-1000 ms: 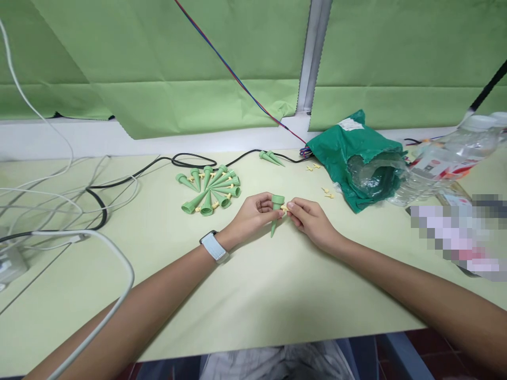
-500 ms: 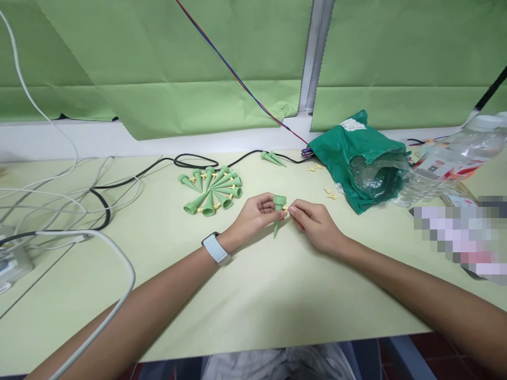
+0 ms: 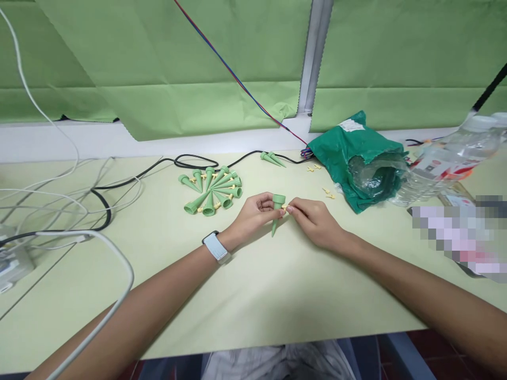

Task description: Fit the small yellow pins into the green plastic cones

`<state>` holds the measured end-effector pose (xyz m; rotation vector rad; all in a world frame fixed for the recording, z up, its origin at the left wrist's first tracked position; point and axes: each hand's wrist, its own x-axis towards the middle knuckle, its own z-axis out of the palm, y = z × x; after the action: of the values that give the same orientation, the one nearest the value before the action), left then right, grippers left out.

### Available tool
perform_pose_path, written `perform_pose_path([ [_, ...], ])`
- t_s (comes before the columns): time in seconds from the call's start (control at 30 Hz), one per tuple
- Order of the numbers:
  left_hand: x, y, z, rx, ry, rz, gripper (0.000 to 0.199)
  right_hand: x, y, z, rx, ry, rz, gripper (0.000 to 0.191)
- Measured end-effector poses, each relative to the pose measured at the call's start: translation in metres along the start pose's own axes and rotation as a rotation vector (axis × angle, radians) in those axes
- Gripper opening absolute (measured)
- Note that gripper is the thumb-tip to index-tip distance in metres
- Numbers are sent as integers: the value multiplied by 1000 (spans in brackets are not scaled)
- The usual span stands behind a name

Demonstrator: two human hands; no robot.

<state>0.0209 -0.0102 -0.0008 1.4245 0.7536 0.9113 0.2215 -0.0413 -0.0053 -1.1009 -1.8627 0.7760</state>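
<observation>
Green plastic spike (image 3: 277,214) is held with tip pointing down in the curled left hand (image 3: 253,214), above the tabletop (image 3: 277,301). The right hand (image 3: 312,220) is nearly closed and pinches a small yellow piece (image 3: 284,209) at the spike's upper side. Other green spikes (image 3: 209,191) lie in a fan shape, left of both hands.

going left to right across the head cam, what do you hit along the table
white and black cables → fan of green plastic spikes → left hand → green plastic spike → yellow plastic piece → right hand → green plastic bag → clear plastic bottle
</observation>
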Motion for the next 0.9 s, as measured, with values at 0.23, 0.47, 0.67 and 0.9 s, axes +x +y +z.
perform_pose_path([
  [0.23,0,-3,1,78,14,33,28,7,-4,1,601,-215,512,34],
  [0.47,-1,2,-1,9,-37,-1,26,-2,1,-7,-316,-59,-174,25],
  [0.67,-1,0,-2,35,-23,7,30,-2,2,-3,-33,-96,36,34],
  [0.9,2,-3,-3,10,-20,29,30,-3,-2,2,217,-94,158,31],
])
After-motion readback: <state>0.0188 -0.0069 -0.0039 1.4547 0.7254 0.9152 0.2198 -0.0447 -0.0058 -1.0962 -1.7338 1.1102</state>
